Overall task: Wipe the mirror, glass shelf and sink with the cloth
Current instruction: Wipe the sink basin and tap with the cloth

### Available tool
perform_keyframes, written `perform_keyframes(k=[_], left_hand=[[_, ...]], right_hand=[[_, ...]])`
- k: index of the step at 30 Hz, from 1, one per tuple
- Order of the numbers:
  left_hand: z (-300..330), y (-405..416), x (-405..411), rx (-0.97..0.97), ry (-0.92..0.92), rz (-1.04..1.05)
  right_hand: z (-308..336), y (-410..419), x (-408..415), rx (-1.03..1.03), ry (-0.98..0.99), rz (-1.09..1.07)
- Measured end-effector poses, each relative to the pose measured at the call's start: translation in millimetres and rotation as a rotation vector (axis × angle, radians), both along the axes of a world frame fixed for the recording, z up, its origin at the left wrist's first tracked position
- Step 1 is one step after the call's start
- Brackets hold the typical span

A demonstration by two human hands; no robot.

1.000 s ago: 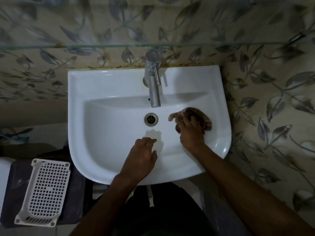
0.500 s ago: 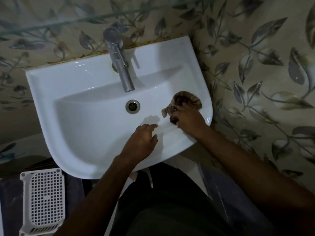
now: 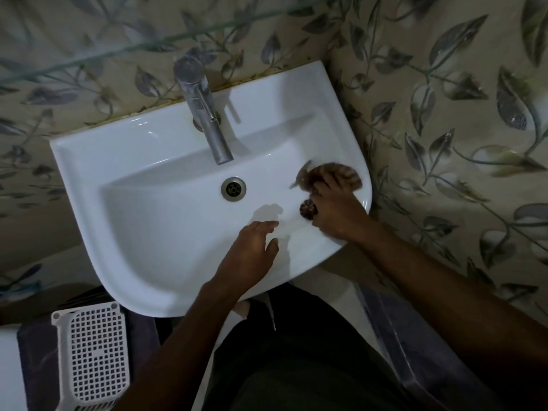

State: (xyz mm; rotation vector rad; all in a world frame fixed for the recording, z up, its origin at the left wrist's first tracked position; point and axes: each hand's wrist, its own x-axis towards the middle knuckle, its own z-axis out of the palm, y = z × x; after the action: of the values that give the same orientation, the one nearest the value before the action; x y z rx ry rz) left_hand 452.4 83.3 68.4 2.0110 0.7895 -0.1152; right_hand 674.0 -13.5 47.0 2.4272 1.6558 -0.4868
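Observation:
A white sink hangs on the leaf-patterned wall, seen from above. My right hand grips a brown patterned cloth and presses it against the inner right side of the basin, near the rim. The cloth is blurred. My left hand rests on the sink's front rim with its fingers relaxed and holds nothing. A steel tap stands at the back and the drain lies in the basin's middle. The glass shelf's edge runs across the wall above the tap. The mirror is out of view.
A white plastic lattice basket stands on a dark surface at the lower left, below the sink. My dark trousers fill the bottom middle. A clear plastic container edge sits by my right arm. The tiled wall closes in right beside the sink.
The view has swung, so the sink now sits tilted and further left. My right hand has rubbed the cloth up toward the right rim. My left hand stays on the front rim.

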Motion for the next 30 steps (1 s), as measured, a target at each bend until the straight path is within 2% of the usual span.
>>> perform_keyframes(k=[2, 4, 5, 6, 9, 11, 13, 15, 17, 20, 25, 27, 29, 30], left_hand=[[0.1, 1.3, -4.2, -0.003, 0.012, 0.012], [1.0, 1.7, -7.4, -0.004, 0.011, 0.028], [1.8, 1.9, -8.6, -0.003, 0.003, 0.036], [2.4, 2.1, -9.6, 0.003, -0.007, 0.041], [2.2, 4.0, -13.3, 0.015, -0.011, 0.055], [0.4, 4.8, -16.1, 0.017, -0.002, 0.068], [-1.1, 5.1, -17.6, 0.029, 0.02, 0.071], [-2.1, 5.1, -17.5, 0.049, 0.038, 0.06], [-2.2, 4.9, -16.6, 0.063, 0.045, 0.046], [-1.5, 5.1, -15.0, 0.067, 0.033, 0.043], [-1.7, 6.2, -13.0, 0.046, 0.031, 0.072], [-3.0, 6.3, -12.7, 0.044, 0.029, 0.08], [-4.8, 6.6, -11.9, 0.067, 0.049, 0.072], [-5.3, 7.2, -11.0, 0.079, 0.063, 0.066]], right_hand=[[6.6, -3.7, -18.4, -0.076, 0.234, -0.07], [14.3, -3.6, -40.4, -0.11, 0.59, -0.175], [17.6, -2.3, -52.6, -0.098, 0.708, -0.194], [17.8, -0.1, -63.2, -0.078, 0.743, -0.192], [7.8, 7.9, -71.6, -0.108, 0.665, -0.246], [3.3, 10.2, -68.1, -0.117, 0.59, -0.162], [2.1, 11.4, -66.1, -0.115, 0.602, -0.083], [5.2, 15.0, -60.9, -0.197, 0.631, -0.075], [4.9, 19.9, -48.3, -0.174, 0.605, -0.122], [-5.3, 22.9, -33.1, -0.053, 0.691, -0.27], [-12.5, 21.1, -63.0, -0.104, 0.67, 0.002], [-14.5, 23.6, -64.5, -0.11, 0.663, 0.049], [-21.0, 29.1, -50.6, -0.115, 0.561, 0.11], [-25.8, 33.2, -39.5, -0.118, 0.448, 0.156]])
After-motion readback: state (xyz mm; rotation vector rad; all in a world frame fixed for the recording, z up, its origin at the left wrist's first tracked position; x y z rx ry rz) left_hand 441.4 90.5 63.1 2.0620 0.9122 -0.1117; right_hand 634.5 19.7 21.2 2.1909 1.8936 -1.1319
